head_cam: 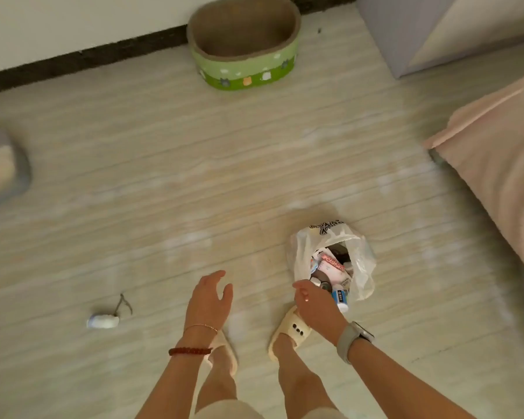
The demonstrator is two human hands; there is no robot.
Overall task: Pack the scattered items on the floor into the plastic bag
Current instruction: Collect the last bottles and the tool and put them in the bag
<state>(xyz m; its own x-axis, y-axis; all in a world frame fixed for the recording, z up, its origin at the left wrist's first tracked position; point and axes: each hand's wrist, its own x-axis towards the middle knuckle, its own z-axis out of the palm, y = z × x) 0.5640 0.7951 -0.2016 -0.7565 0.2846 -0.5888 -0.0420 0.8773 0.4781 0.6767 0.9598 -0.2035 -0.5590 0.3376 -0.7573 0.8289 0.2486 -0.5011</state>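
Here I look down past my knees at the pale wood-grain floor (164, 176), where the plastic bag (303, 255) stands open just ahead of my right foot, stuffed with packets and small bottles. My right hand (318, 306) is at the bag's near rim, its grip curled around a small white and blue bottle (341, 297) at the mouth of the bag; motion blur keeps me from telling whether the fingers also pinch the plastic. My left hand (208, 300) hovers above the floor beside it, the grip spread and holding nothing, fingers relaxed and pointing forward. Off to the left, well apart from the bag, a small white and blue item (102, 322) lies on the floor with a thin metal tool (122, 303), probably nippers, just beside it. A green basket (245, 71) sits against the far wall, a grey tray (3, 170) shows at the left edge, and a pink-covered bed (496, 164) fills the right side. I wear cream slippers (291, 331), a watch (356, 335) on the right wrist, and a red bead bracelet (189, 351) on the left.
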